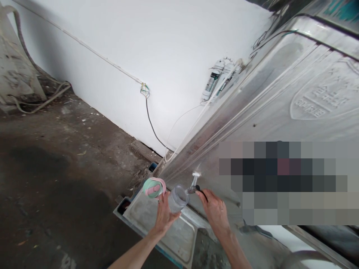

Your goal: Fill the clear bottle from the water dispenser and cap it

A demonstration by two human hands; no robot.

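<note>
A clear cup (pixel 178 198) is in my left hand (pixel 165 213), its open top tilted toward a metal tap (pixel 193 186). The tap juts from the front of a stainless steel machine. Beside the cup, a green and pink lid (pixel 153 188) with a pink loop hangs at the fingers of my left hand. My right hand (pixel 214 209) pinches the black handle of the tap. Whether water is flowing cannot be made out.
Below the tap sits a metal tray (pixel 168 228) on a blue-edged stand. The steel machine (pixel 269 101) fills the right side. Filter cartridges (pixel 218 80) and a cable (pixel 150 119) are at the white wall (pixel 126 33). Hoses (pixel 42 104) lie at the far left.
</note>
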